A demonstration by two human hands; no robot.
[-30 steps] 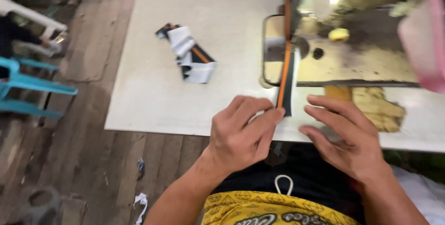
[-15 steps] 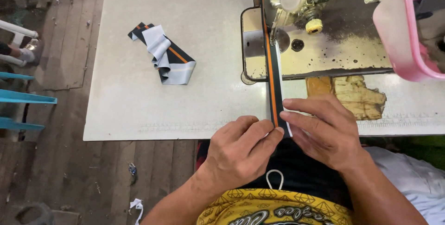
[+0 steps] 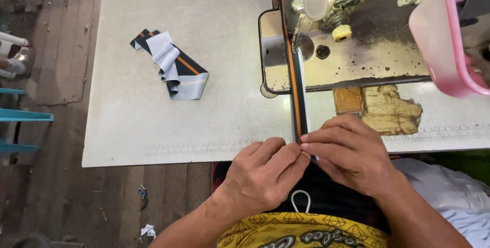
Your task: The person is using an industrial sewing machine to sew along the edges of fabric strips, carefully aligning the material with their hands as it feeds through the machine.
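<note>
Head view shows my left hand [image 3: 265,174] and right hand [image 3: 352,158] meeting fingertip to fingertip, pinching the near end of a dark strip [image 3: 297,100] with an orange stripe at the table [image 3: 153,140] edge; it runs taut up to the sewing machine [image 3: 347,38]. I judge I'm aligning edges; next calls for steady feeding. Folded ribbed pieces [image 3: 171,65] lie well left on matte laminate

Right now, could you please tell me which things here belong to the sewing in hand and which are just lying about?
In use:
left hand and right hand, pinching the striped strip
sewing machine, the strip running under it

Lying about:
folded strip pieces on the table
pink tub
blue chair
</note>
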